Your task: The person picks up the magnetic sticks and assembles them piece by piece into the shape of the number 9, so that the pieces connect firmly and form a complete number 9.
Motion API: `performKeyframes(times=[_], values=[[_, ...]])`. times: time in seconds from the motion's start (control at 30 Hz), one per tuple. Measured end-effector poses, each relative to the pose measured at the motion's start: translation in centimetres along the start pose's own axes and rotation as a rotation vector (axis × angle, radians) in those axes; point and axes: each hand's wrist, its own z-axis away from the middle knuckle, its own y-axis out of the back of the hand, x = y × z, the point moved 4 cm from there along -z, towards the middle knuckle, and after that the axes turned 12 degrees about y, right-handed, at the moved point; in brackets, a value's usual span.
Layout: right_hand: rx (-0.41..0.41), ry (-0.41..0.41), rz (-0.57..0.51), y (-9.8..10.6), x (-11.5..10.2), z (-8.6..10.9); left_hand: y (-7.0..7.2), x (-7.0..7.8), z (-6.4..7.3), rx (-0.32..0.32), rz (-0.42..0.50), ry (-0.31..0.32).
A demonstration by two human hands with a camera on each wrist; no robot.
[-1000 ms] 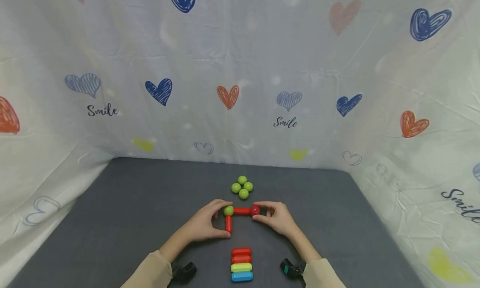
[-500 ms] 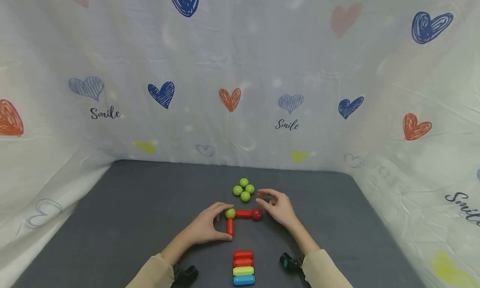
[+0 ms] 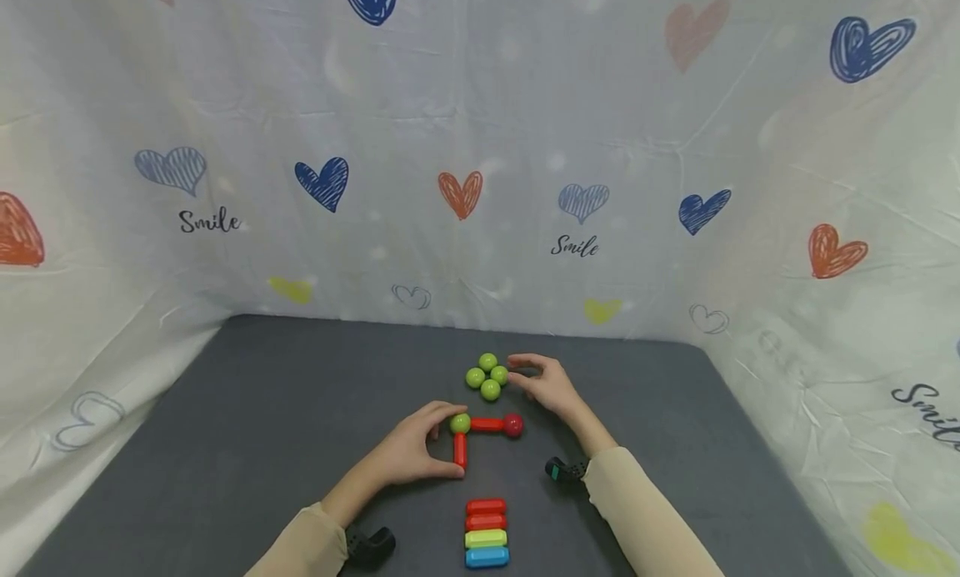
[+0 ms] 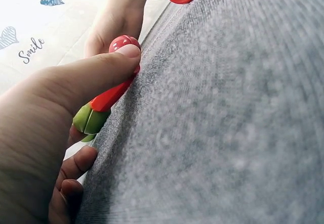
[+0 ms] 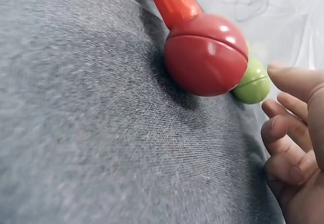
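Green, glossy and round, four small balls (image 3: 491, 390) sit in a tight diamond on the dark grey, cloth-covered desk (image 3: 315, 393). The ball on the diamond's 3 o'clock side (image 3: 499, 375) lies at about 9 o'clock from the right hand (image 3: 551, 387), which is clearly the nearer of the two hands. Its thumb and index finger are parted, tips right beside that ball; whether they touch it, I cannot tell. Being round, the ball has no long axis to match.

From the left hand (image 3: 408, 450), the cluster lies between 1 and 2 o'clock. That hand pinches one leg of a red-and-green L-shaped assembly (image 3: 487, 424), index finger at the green corner ball (image 3: 461, 424), thumb by the near end of the red rod (image 3: 460, 450) that points to 6 o'clock. The other leg points to 3 o'clock, ending in a shiny red ball (image 3: 513, 425). Four loose ridged rods, two red (image 3: 486, 506), one yellow-green (image 3: 486, 539) and one blue (image 3: 487, 557), lie towards 6 o'clock, their long axes running 9 to 3.
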Motion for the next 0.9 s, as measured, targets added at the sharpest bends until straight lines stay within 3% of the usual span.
performKeyframes(times=[0.5, 0.9], values=[[-0.100, 0.013, -0.011, -0.32, 0.68, -0.94, 0.09, 0.20, 0.06, -0.009, 0.009, 0.001], [-0.098, 0.011, 0.007, -0.35, 0.88, -0.97, 0.02, 0.13, 0.06, -0.009, -0.011, -0.008]])
